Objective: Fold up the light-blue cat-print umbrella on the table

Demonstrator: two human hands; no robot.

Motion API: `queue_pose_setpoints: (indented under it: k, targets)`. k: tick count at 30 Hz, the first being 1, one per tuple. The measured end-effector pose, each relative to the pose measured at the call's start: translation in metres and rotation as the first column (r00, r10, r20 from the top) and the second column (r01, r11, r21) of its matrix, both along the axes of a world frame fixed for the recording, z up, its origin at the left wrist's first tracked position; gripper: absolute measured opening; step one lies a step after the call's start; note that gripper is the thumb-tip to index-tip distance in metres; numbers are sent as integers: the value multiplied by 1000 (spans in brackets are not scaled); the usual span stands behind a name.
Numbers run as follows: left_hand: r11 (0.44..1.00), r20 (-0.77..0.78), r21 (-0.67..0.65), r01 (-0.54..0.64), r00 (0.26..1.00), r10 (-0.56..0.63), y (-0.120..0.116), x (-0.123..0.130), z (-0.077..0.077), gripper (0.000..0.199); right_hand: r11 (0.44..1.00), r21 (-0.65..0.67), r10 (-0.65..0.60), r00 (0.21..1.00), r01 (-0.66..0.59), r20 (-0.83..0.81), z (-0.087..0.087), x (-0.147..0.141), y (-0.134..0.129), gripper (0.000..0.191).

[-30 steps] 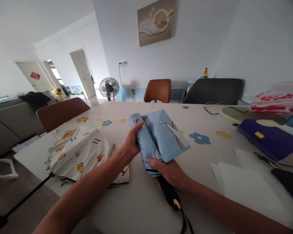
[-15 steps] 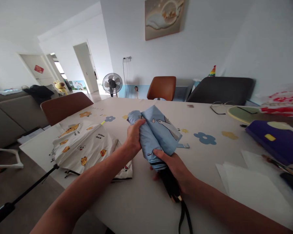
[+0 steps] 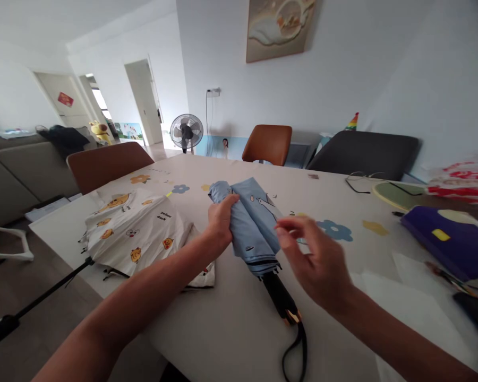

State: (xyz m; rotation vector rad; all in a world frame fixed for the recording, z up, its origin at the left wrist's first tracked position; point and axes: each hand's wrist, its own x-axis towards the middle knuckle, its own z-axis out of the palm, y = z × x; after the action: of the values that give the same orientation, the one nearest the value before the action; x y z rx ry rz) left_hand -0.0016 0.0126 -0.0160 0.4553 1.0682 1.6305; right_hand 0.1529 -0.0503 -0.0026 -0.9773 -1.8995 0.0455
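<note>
A folded light-blue umbrella (image 3: 249,225) lies at the middle of the white table, its black handle (image 3: 281,297) and wrist strap pointing toward me. My left hand (image 3: 222,217) is wrapped round its left side near the top. At the right edge of the blue cloth is my right hand (image 3: 314,254), blurred, thumb and index finger pinched together; whatever is between them is too small to make out. To the left, a white umbrella (image 3: 143,228) with yellow duck prints lies loosely gathered, its black shaft reaching past the table edge.
On the right are a purple case (image 3: 448,239), thin white sheets (image 3: 410,302), eyeglasses (image 3: 356,185) and a red-and-white plastic bag (image 3: 462,180). Behind the table stand a brown chair (image 3: 267,143), a dark grey chair (image 3: 366,154) and a fan (image 3: 186,131). Another brown chair (image 3: 107,165) is at the left.
My right hand has let go of the umbrella's lower end by the handle and moved up and right to the cloth's edge. My left hand keeps its hold. The view has shifted slightly.
</note>
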Motion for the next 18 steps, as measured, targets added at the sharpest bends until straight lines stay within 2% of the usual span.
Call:
queue_pose_setpoints:
  k: [2,5,9,14,16,18]
  targets:
    - [999,-10,32,-12,1000,13,-6,5,2,24,984,-180,23,994,-3,107,-6,-5,-4,24]
    - [998,-11,55,-15,1000,15,-15,12,5,22,946,-316,-4,976,73,216,-13,-12,-5,38]
    - [997,-4,74,-7,1000,7,-21,17,6,24,843,-511,9,947,165,320,-13,-20,-7,46]
    - [996,-10,91,14,1000,-13,-30,20,12,24,728,-661,-28,971,183,238,-11,-25,-10,48]
    - [992,-28,125,15,1000,-11,-35,21,16,23,683,-721,-25,990,117,137,-11,-25,-10,43]
    - [988,-36,149,27,999,-22,-37,22,18,25,629,-777,3,1000,-3,-2,-10,-25,-9,33]
